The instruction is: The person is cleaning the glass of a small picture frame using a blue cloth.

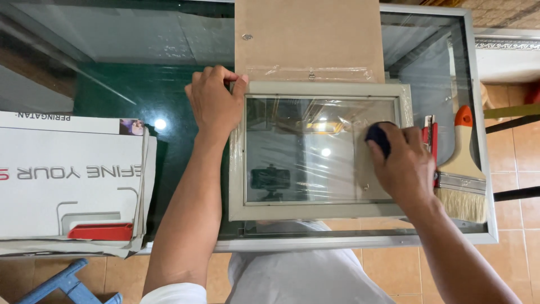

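Pinning the grey picture frame (319, 151) at its upper-left corner with our curled left hand (215, 102), we press a dark pad (379, 138), gripped in our right hand (404, 166), onto the glass's right side, the frame's long axis running left to right.

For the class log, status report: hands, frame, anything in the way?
Left hand grips frame top-left corner. Right hand presses dark pad on the glass. Brush and cutter lie right, apart.
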